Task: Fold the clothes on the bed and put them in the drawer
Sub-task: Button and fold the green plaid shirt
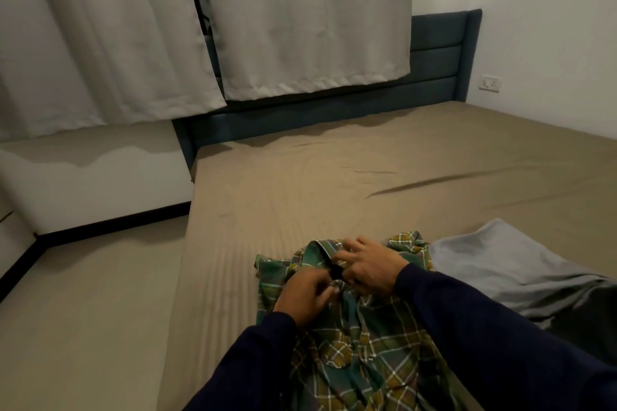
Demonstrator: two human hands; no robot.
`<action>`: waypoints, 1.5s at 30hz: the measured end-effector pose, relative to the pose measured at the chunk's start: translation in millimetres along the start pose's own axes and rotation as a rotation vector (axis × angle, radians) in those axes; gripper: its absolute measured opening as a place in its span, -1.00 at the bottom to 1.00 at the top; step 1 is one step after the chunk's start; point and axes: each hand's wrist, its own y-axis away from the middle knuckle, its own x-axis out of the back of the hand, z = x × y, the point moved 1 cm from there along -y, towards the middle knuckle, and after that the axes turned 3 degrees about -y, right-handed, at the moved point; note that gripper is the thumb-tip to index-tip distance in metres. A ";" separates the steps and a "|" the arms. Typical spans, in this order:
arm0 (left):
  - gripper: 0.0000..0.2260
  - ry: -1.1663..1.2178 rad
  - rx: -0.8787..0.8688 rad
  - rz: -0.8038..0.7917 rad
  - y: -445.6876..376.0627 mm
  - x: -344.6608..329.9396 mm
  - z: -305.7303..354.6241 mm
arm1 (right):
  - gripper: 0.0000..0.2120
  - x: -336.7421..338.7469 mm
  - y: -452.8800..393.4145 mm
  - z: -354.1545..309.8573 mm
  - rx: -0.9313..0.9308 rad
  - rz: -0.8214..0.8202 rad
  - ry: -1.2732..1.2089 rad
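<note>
Left hand (305,294) and right hand (367,269) both pinching collar area of green-and-yellow plaid cotton shirt (360,337), spread on tan bedsheet (300,183). Crumpled grey garment (500,264) beside, unfolded. Folding barely begun; drawer not visible.

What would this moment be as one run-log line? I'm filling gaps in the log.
stage: folding not begun | left hand: pinches plaid shirt near collar | right hand: grips collar | grey garment: waiting on bed

The plaid shirt (360,344) runs off the bottom edge, hem unseen.
</note>
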 end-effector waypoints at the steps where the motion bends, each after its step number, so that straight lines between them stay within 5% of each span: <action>1: -0.82 0.079 0.048 0.044 -3.6 8.3 2.1 | -0.80 5.0 4.5 3.8 -0.049 0.061 -0.043; 4: -0.84 0.196 0.123 0.150 -14.6 34.5 10.2 | -0.87 26.0 23.8 15.1 -0.208 0.182 -0.283; 8: -0.82 0.041 0.083 0.137 -17.3 60.0 24.6 | -0.82 63.1 50.9 31.2 -0.387 0.248 -0.532; 12: -0.79 0.062 0.050 0.010 -15.9 74.8 48.1 | -0.72 93.4 62.3 27.7 -0.334 0.172 -0.637; 18: -0.90 0.255 0.075 -0.062 -8.8 96.1 71.8 | -0.89 135.6 68.4 10.3 -0.265 0.206 -0.817; 23: -0.89 0.273 0.047 -0.096 1.1 114.8 84.9 | -0.86 153.0 69.5 -6.9 -0.224 0.126 -0.735; 28: -0.90 0.226 0.064 -0.100 5.6 119.4 88.4 | -0.57 165.4 71.1 -5.8 -0.305 -0.004 -0.538; 32: -0.93 0.214 0.041 -0.098 7.1 120.8 94.7 | -0.77 167.7 71.5 -11.0 -0.285 0.004 -0.340; 45: -0.85 0.189 0.106 -0.063 1.8 117.4 101.7 | -0.87 174.1 67.5 -21.6 -0.133 0.203 0.000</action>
